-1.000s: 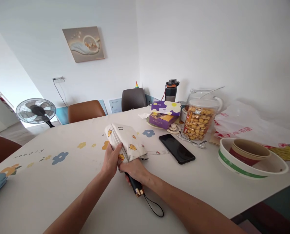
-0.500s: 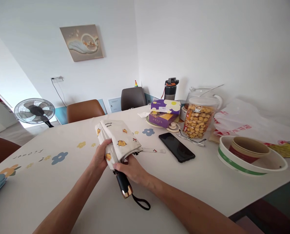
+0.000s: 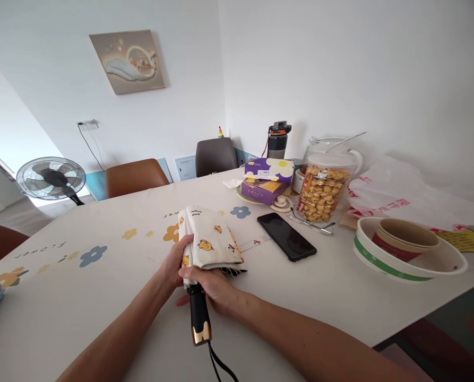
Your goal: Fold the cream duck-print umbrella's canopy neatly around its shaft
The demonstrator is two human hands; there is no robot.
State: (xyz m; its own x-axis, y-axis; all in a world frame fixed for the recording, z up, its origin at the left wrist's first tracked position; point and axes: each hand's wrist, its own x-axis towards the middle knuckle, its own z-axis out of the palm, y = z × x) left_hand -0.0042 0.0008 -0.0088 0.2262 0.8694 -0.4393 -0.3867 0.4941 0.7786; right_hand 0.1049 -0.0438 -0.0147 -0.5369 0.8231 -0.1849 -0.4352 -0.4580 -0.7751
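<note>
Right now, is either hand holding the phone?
No, left hand and right hand hold the umbrella; the phone lies on the table.

Two hands [image 3: 176, 262] [image 3: 216, 287], one white umbrella [image 3: 215, 239]

Legible markings: umbrella, box and tablecloth.
The folded umbrella [image 3: 216, 241] carries the dark print "yellow duck", in two lines near the top of the white fabric. The lower purple box [image 3: 260, 192] bears the brand lettering "GRACE" on its front face; the smaller line beneath it is unreadable. The tablecloth [image 3: 61, 313] is printed "FLOWER" at the left; similar lettering beside the umbrella is partly covered. Red print on the plastic bag [image 3: 396, 183] and the label on the purple packet [image 3: 268, 168] cannot be resolved.
</note>
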